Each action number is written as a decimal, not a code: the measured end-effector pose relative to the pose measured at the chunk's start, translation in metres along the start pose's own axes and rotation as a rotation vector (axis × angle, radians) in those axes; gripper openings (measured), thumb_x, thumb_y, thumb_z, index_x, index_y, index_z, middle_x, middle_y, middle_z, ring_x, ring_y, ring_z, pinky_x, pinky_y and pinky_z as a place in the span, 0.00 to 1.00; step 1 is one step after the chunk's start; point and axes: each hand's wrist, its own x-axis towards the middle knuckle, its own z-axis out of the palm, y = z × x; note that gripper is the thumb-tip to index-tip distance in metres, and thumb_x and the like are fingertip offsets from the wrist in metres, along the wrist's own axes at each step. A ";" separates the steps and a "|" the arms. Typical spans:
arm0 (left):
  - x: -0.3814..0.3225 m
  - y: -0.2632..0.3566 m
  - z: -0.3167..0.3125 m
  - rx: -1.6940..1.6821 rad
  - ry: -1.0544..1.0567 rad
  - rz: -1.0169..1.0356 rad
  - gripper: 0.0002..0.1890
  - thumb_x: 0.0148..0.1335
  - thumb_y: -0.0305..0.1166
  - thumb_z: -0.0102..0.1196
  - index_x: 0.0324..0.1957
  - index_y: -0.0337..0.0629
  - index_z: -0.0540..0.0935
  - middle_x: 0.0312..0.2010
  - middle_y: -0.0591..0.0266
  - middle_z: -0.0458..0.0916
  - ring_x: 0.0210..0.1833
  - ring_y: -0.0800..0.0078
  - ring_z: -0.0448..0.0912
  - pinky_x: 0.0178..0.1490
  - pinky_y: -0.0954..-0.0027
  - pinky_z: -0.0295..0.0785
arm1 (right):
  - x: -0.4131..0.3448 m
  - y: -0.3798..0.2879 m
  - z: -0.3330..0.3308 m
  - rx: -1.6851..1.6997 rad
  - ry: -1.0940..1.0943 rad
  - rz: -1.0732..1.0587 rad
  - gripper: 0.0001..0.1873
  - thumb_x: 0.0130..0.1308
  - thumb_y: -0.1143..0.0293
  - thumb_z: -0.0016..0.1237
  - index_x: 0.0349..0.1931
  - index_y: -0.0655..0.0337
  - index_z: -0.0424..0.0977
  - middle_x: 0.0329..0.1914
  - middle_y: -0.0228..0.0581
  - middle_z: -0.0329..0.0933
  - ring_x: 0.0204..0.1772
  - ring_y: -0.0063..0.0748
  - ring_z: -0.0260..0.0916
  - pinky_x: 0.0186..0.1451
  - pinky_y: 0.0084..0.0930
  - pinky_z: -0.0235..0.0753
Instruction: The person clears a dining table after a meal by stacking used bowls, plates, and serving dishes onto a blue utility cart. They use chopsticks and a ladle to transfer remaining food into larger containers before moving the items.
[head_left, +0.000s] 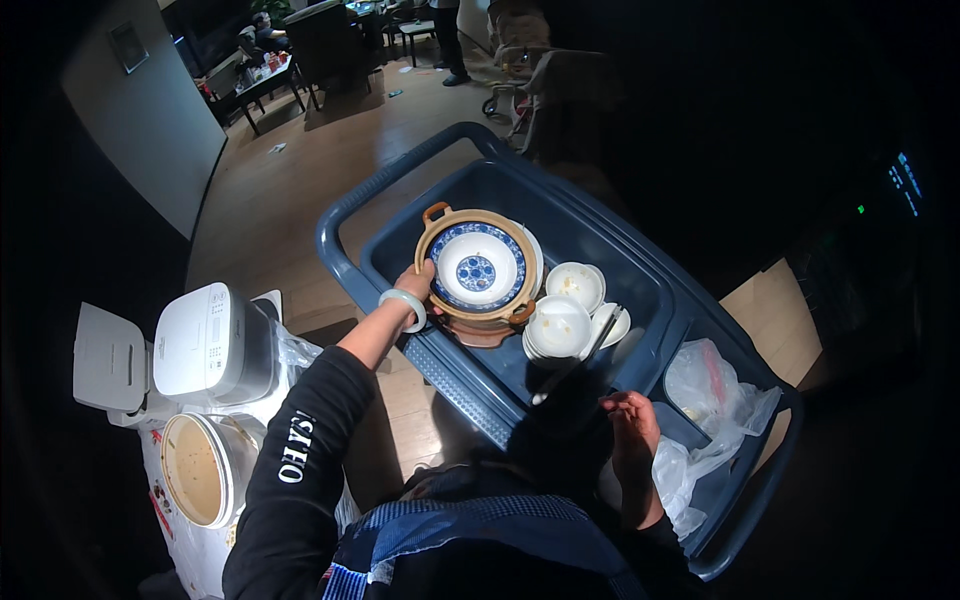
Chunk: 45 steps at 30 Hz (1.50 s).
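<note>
My left hand (415, 285) grips the left rim of a tan clay pot (420, 255) with brown loop handles. A white bowl with blue floral patterning (480, 266) sits inside the pot. Under the pot shows part of another brown dish (480, 334), and white plates stick out behind it. These rest in the deep bin of a blue-grey plastic cart (517, 195). Right of the pot are small white bowls with food remains (559, 326), a white spoon (611, 324) and dark chopsticks (600, 334). My right hand (634, 424) is held above the cart's near side, fingers slightly bent, holding nothing.
The cart's side compartment holds clear plastic bags (705, 382). To my left, a plastic-covered table (187, 555) bears a white rice cooker (202, 345) and a round plastic tub (199, 469). Farther off are a low table (266, 79), chairs, a stroller (517, 60) and people.
</note>
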 end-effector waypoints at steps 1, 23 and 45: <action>0.007 -0.002 0.002 0.011 0.021 -0.019 0.18 0.63 0.44 0.34 0.48 0.43 0.65 0.25 0.60 0.74 0.17 0.71 0.74 0.14 0.76 0.71 | 0.005 0.004 0.001 -0.019 -0.026 -0.019 0.07 0.61 0.77 0.36 0.40 0.66 0.63 0.37 0.39 0.70 0.41 0.26 0.68 0.46 0.18 0.65; -0.007 -0.018 0.014 0.496 0.299 0.265 0.31 0.55 0.50 0.44 0.51 0.32 0.60 0.38 0.42 0.74 0.42 0.52 0.73 0.46 0.62 0.67 | 0.063 0.019 0.034 -0.196 -0.358 -0.027 0.08 0.64 0.72 0.34 0.39 0.65 0.64 0.34 0.37 0.67 0.37 0.23 0.65 0.42 0.17 0.63; -0.333 -0.287 -0.243 -1.239 0.920 0.110 0.12 0.64 0.37 0.33 0.37 0.40 0.68 0.29 0.58 0.76 0.30 0.70 0.77 0.33 0.71 0.76 | -0.061 0.121 0.406 -0.051 -1.407 0.640 0.12 0.62 0.72 0.37 0.46 0.62 0.62 0.41 0.37 0.68 0.41 0.24 0.66 0.43 0.16 0.66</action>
